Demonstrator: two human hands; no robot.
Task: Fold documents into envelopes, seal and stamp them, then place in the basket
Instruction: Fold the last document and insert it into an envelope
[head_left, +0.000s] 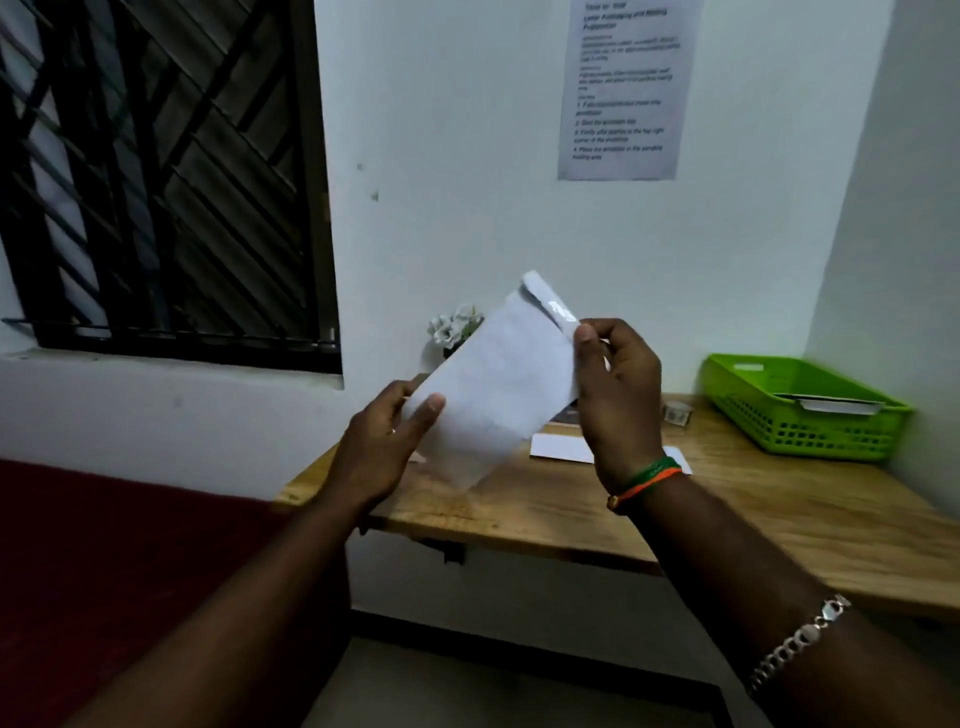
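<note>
A white envelope (496, 384) is held up in the air above the near edge of the wooden table (779, 525), tilted so that its open flap end points up and to the right. The flap (545, 296) stands unfolded, with a glossy strip along it (blurred, so its detail is unclear). The left hand (382, 447) grips the envelope's lower left end, thumb laid across the front face and fingers curled behind. The right hand (615, 395) pinches the upper right edge just below the flap, fingers curled round it; its wrist carries an orange and green thread band (647, 478), and a metal bracelet (800, 642) sits farther down the forearm.

On the table behind the hands lies more white paper (561, 448), partly hidden. A green plastic basket (800, 415) stands at the table's far right corner against the wall, with a white envelope (836, 404) lying inside. Small white flowers (452, 325) peek from behind the held envelope. A printed sheet (623, 88) is stuck on the wall above, and a barred window (161, 171) fills the left.
</note>
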